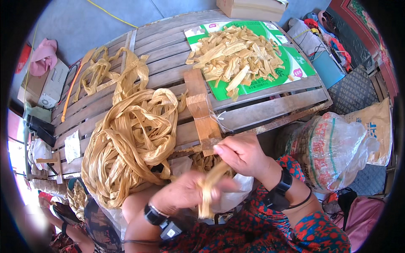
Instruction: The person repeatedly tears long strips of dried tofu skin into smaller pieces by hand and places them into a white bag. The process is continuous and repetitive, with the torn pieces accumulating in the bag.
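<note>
My left hand (186,189), blurred, grips a tan fibrous strip (207,199) whose end hangs down past the fingers. That strip runs up to my right hand (242,155), which is closed around its upper part. My right thumb is beside the lower end of a wooden block (202,117) that lies across the table edge, with white string (217,117) tied around it. To the left, a large tangled heap of long tan strips (136,142) spills over the edge. Short cut pieces (240,57) are piled on a flattened green carton (218,90) beyond the block.
The slatted wooden table (275,106) has gaps between its boards. A cardboard box (253,9) stands at its far side. On the right is a bulging wrapped sack (332,151). Another person's arm (76,235) shows at lower left. An orange strap (71,91) lies on the slats.
</note>
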### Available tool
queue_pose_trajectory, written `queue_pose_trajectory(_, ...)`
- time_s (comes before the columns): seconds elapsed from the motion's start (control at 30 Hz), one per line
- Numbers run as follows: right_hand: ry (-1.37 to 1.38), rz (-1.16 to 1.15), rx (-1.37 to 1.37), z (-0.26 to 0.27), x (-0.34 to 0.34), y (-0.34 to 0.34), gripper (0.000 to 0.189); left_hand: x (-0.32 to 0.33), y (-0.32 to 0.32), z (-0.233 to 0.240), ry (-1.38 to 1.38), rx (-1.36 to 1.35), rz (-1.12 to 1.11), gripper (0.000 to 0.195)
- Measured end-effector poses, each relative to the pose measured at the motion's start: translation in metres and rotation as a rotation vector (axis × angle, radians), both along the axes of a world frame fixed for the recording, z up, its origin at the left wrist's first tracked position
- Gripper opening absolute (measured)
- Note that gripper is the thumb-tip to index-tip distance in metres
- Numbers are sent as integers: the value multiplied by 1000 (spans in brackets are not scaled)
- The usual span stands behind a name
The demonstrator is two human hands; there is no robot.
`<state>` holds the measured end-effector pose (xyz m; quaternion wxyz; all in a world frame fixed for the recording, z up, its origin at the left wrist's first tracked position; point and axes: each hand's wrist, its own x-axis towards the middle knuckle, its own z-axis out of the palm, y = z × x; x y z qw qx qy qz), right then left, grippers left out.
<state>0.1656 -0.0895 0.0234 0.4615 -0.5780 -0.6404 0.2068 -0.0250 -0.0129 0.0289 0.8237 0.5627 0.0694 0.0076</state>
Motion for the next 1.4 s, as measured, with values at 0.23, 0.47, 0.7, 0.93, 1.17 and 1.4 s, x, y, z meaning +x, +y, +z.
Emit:
queue_pose_trajectory(0.23,1358,416,-938,-23,-17,-4,8,6,13,-6,-256,1437,510,30)
queue_pose_trajectory(0.47,794,-110,-305,-14,-34,-3,17,6,11,-17,-70,1389,817,20)
queue_pose_trajectory(0.7,-341,24,-101,-19,-27,-2,20,4,12,-26,-47,1232,534,24)
queue_pose_trajectory(0.93,1019,299,-742,-12,-7,-7,44,-7,28,-7,-186,415,837,4)
queue_pose_trajectory(1.17,897,152,-717,-13,-16,-4,44,-6,25,-16,87,-127,530,20)
queue_pose_trajectory(1.4,372,-229,-434,-23,5,4,21,12,29,-34,238,-62,812,9)
